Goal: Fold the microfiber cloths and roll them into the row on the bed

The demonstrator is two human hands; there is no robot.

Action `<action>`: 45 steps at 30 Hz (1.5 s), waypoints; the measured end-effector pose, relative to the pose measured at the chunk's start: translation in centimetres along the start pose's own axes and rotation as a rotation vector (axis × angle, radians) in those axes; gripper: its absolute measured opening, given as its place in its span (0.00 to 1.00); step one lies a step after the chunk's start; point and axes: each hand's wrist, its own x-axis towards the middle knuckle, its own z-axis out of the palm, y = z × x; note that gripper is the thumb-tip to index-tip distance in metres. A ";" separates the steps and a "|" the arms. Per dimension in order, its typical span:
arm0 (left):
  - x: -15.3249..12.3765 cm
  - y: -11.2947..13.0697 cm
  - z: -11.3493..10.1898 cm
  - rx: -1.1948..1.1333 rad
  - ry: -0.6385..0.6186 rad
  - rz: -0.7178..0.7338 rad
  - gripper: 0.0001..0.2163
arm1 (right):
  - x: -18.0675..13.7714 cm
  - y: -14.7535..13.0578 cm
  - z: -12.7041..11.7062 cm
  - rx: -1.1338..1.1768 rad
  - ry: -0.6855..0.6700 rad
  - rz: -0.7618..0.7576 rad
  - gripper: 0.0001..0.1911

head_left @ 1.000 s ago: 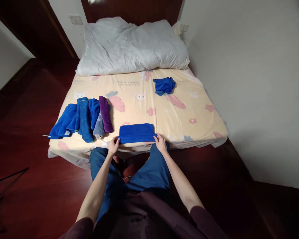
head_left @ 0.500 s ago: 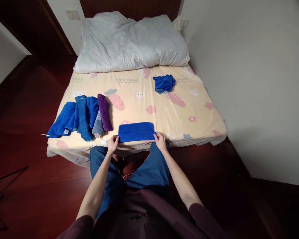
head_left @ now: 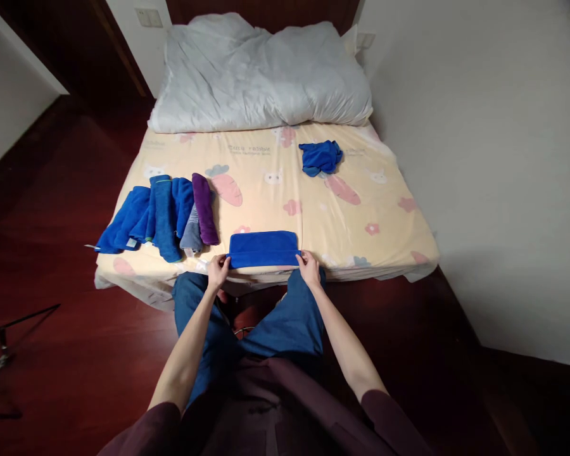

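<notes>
A blue towel (head_left: 263, 244) lies flat at the front edge of the bed, its near part folded over into a long strip. My left hand (head_left: 218, 271) pinches the left end of that fold. At the opposite end, my right hand (head_left: 308, 267) grips the fold between thumb and fingers. To the left is a row of rolled or folded towels: several blue ones (head_left: 163, 218), a greyish one (head_left: 191, 233) and a purple one (head_left: 205, 209). A crumpled blue cloth (head_left: 322, 157) sits farther back, right of the middle.
The bed (head_left: 266, 190) has a yellow sheet with carrot and rabbit prints. A white quilt (head_left: 261, 73) is heaped at its head. A wall (head_left: 479, 158) runs along the right. On the dark red floor, a black stand (head_left: 2, 351) shows at lower left.
The whole view has shifted slightly, so the scene sits a little to the right and higher. Both hands still hold the ends of the towel's fold, which looks almost the same.
</notes>
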 end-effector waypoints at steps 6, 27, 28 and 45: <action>-0.1 -0.2 0.4 -0.016 0.010 0.013 0.18 | -0.2 0.1 0.1 -0.011 0.009 0.007 0.24; -2.3 1.6 -0.9 0.286 -0.334 0.514 0.26 | -1.7 -1.5 -0.5 -0.231 -0.130 -0.502 0.27; -2.3 1.7 -0.9 0.293 -0.338 0.507 0.28 | -1.7 -1.6 -0.5 -0.240 -0.141 -0.499 0.27; -0.7 1.4 -1.6 0.311 -0.396 0.456 0.28 | -1.4 -0.9 -1.3 -0.188 -0.212 -0.479 0.31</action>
